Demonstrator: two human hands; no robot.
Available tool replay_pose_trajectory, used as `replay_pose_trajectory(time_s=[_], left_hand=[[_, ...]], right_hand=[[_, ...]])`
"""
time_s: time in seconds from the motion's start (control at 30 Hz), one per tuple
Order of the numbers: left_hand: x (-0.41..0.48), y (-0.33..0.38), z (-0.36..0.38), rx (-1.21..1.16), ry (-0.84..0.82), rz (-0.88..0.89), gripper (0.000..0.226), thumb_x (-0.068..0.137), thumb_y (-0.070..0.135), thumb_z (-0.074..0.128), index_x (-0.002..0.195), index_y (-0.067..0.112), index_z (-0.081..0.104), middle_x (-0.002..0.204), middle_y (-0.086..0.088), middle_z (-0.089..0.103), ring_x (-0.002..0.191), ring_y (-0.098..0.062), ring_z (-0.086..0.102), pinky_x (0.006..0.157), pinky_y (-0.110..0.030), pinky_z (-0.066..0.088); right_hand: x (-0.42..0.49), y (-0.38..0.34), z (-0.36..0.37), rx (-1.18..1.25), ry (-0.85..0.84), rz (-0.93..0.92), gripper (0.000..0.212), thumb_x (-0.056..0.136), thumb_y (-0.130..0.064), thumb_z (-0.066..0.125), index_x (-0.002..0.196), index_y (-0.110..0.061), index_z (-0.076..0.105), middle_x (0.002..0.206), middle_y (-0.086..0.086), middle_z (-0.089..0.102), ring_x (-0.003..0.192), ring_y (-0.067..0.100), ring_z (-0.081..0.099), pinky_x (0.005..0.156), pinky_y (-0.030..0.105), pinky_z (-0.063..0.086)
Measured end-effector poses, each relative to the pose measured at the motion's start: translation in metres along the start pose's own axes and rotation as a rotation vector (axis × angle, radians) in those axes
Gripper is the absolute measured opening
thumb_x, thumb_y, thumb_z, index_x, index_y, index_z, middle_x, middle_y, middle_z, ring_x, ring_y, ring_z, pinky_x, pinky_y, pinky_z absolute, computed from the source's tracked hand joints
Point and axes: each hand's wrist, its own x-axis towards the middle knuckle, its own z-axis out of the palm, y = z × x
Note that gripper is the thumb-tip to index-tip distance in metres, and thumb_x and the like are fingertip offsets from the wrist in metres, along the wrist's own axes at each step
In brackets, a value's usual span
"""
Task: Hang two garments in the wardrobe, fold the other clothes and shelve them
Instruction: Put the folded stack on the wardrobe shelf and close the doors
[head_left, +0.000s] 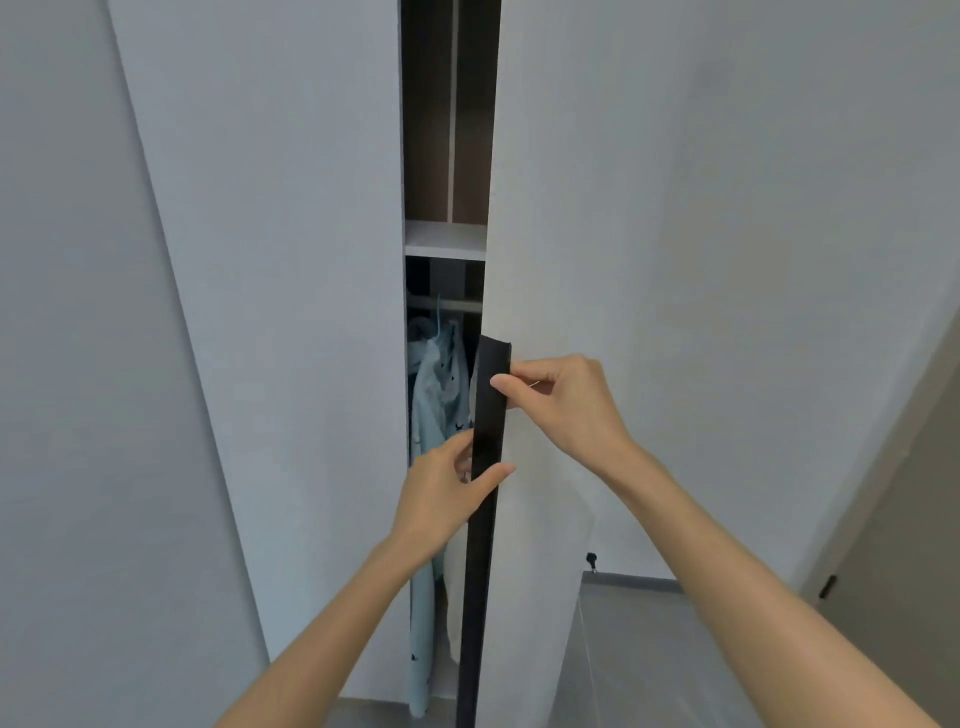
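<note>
I saw the left hand (441, 488) and right hand (561, 405) both pinching the wardrobe door (675, 260)'s black handle (480, 571), with hung garments (434, 395) inside; I judged the door must swing next.

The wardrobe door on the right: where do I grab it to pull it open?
Grab the black handle running down its inner edge, coming from the gap side. It is long and thin, so fingers curl round it.
</note>
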Motion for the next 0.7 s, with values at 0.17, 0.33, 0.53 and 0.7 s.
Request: replay_pose_trajectory(time_s=[0.17, 0.33, 0.53, 0.7], left_hand=[[0.046, -0.051, -0.034, -0.044, 0.052, -0.085, 0.053, 0.075, 0.046, 0.074, 0.121, 0.021, 0.062, 0.086, 0.029, 0.058, 0.078, 0.017, 0.058, 0.070, 0.002, 0.042], [0.099, -0.092, -0.063, 0.067, 0.022, -0.099, 0.046, 0.074, 0.052, 0.072, 0.114, 0.030, 0.065, 0.102, 0.016, 0.069, 0.086, 0.002, 0.063, 0.080, -0.019, 0.052], [0.159, -0.128, -0.077, 0.252, 0.209, -0.039, 0.087, 0.061, 0.063, 0.075, 0.137, 0.039, 0.040, 0.136, 0.009, 0.045, 0.126, -0.013, 0.037, 0.094, -0.028, 0.040], [0.199, -0.147, -0.081, 0.343, 0.208, -0.022, 0.127, 0.059, 0.066, 0.075, 0.141, 0.048, -0.019, 0.157, 0.004, -0.020, 0.145, -0.022, -0.017, 0.115, -0.051, 0.008]], right_hand=[[0.056, 0.005, 0.058, -0.089, 0.000, -0.045, 0.041, 0.091, -0.028, 0.062, 0.061, 0.000, 0.057, 0.061, 0.018, 0.062, 0.064, 0.025, 0.066, 0.056, 0.030, 0.040], [0.114, 0.015, 0.101, -0.155, -0.015, -0.066, 0.042, 0.091, -0.030, 0.061, 0.065, 0.003, 0.061, 0.064, 0.020, 0.064, 0.063, 0.032, 0.061, 0.056, 0.034, 0.043], [0.170, 0.036, 0.137, -0.120, 0.042, 0.004, 0.040, 0.086, -0.029, 0.066, 0.052, -0.011, 0.055, 0.046, 0.002, 0.053, 0.066, 0.027, 0.067, 0.055, 0.030, 0.041], [0.205, 0.049, 0.153, -0.085, 0.073, 0.065, 0.018, 0.083, -0.031, 0.071, 0.073, -0.016, 0.070, 0.064, -0.006, 0.070, 0.062, 0.001, 0.067, 0.066, 0.018, 0.052]])
